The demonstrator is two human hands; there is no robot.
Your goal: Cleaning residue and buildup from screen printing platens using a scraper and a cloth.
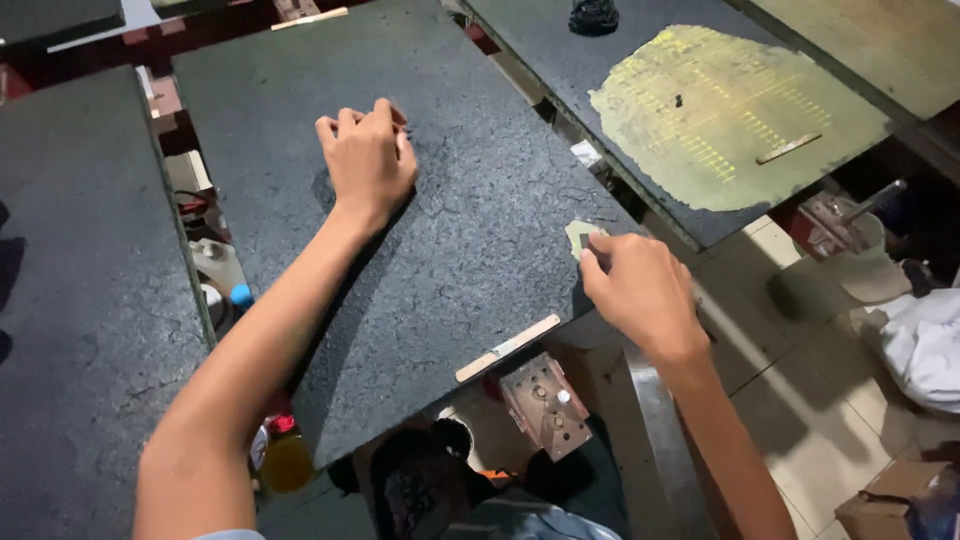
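Hands on black printing pallet (440, 250)
Right hand (640, 290) pinched a small pale scrap (580, 236) at the pallet's right edge; left hand (368, 158), loosely curled and empty, rested flat, well apart to the left

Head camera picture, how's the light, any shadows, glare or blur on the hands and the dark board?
Head view: soft overhead light, no glare on the matte dark board; left hand casts a short shadow beside the wrist; right hand, pinching a small pale scrap, is slightly soft; lower corners fall dim.
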